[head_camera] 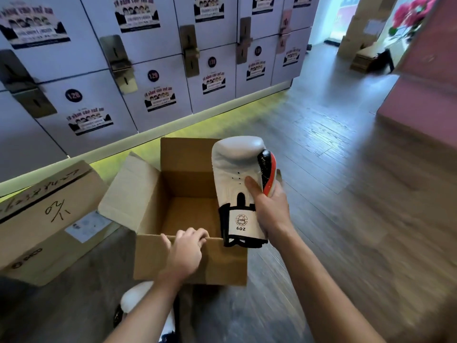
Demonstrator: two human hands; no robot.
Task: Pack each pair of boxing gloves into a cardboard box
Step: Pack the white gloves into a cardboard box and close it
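Holding 1 white boxing glove [237, 169] upright over the right side of the open cardboard box [222, 263], the right hand [272, 214] grasps it low on the body and at the cuff; the thumb presses on the palm face and the other fingers are wrapped behind, out of sight. The left hand [185, 253] has its fingers [195, 233] hooked over the near rim of the box, seemingly steadying it on the floor [321, 169]. Just beyond those left fingers the bottom of the box shows bare, though the glove hides its right part, so this looks like glove 1 of the pair going in. The next move calls for lowering the glove down and leftward from the right fingers into the hollow, probably laid on its side to leave room for its mate. A 2nd white glove [136, 295] lies on the floor behind the left fingers, under that forearm, and the left hand would need to release the rim to fetch it.
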